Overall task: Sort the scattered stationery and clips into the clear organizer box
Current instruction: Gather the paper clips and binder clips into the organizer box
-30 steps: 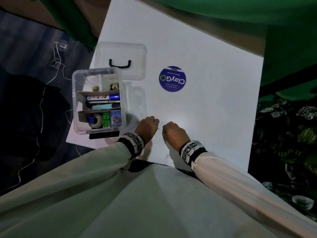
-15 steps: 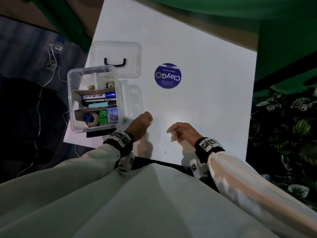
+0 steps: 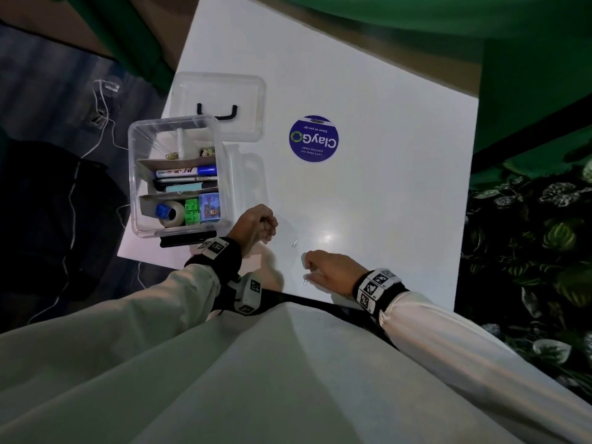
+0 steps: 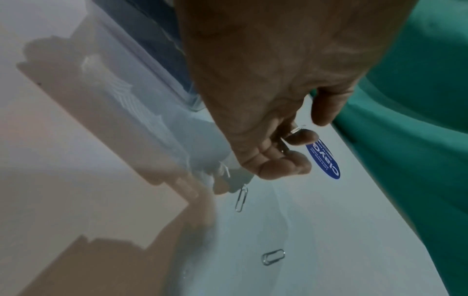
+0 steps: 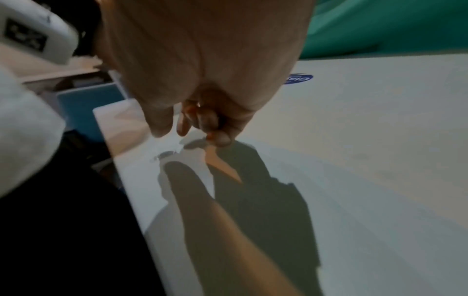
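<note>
The clear organizer box (image 3: 137, 174) stands at the table's left edge with markers, tape and small items in its compartments. My left hand (image 3: 269, 224) hovers just right of the box, its fingers curled round a paper clip (image 4: 298, 128). Two more paper clips (image 4: 241, 198) (image 4: 273, 257) lie on the table below it. My right hand (image 3: 309, 270) is low over the table's near edge, thumb and forefinger slightly apart above a paper clip (image 5: 166, 155) (image 3: 306, 281), the other fingers curled. Another clip (image 3: 294, 243) lies between the hands.
The box's clear lid (image 3: 221, 104) with a black handle lies behind the box. A round blue sticker (image 3: 314, 138) is on the white table (image 3: 384, 203). A black flat object (image 3: 189, 240) sits under the box's front. Cables trail on the floor at left.
The hands were close together; my right hand has drawn away toward the near edge, down to a clip there. My left hand has stayed curled beside the box.
</note>
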Demonstrator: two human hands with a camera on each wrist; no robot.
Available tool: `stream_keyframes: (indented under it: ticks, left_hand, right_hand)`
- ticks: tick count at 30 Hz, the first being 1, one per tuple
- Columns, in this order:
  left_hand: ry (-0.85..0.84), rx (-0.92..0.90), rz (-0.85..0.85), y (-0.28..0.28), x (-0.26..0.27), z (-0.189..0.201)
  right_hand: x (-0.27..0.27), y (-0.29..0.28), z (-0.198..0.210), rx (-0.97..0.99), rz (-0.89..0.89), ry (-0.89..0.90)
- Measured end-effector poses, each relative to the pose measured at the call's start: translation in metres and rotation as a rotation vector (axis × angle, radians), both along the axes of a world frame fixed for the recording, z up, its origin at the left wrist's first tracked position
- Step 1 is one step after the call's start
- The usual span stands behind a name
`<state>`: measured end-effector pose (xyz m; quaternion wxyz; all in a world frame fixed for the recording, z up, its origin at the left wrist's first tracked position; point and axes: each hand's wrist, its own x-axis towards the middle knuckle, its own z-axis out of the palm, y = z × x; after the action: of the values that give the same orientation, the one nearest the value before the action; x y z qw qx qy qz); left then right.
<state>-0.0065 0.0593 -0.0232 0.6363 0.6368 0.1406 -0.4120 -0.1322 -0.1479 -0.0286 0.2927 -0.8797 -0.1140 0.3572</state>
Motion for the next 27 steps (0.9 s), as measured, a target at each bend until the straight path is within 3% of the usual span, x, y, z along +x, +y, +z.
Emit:
stream_keyframes:
  ticks: [3, 7, 10, 15, 18, 23, 27]
  left_hand:
    - [-0.089, 0.112, -0.088, -0.001, -0.002, 0.001]
    - [-0.334, 0.361, -0.325, 0.006, -0.002, -0.012]
    - [-0.575, 0.463, -0.623, 0.013, -0.005, -0.021]
    - [-0.914, 0.597, -0.989, 0.016, -0.008, -0.029]
    - [-1.044, 0.601, -1.047, 0.02, -0.006, -0.034]
    - [-1.104, 0.595, -1.023, 0.019, -0.012, -0.034]
    - [-1.197, 0.617, -1.078, 0.019, -0.016, -0.034]
  right_hand:
    - [-0.008, 0.003, -0.007, -0.06, 0.13, -0.082]
    - [-0.002, 0.017, -0.015, -0.077, 0.131, -0.102]
    - [0.0, 0.023, -0.019, -0.089, 0.157, -0.111]
    - [0.006, 0.023, -0.018, -0.115, 0.004, -0.178]
    - [0.006, 0.021, -0.019, -0.14, -0.064, -0.217]
    - [0.005, 0.026, -0.017, -0.227, -0.062, -0.204]
    - [0.011, 0.021, -0.016, -0.108, -0.155, -0.121]
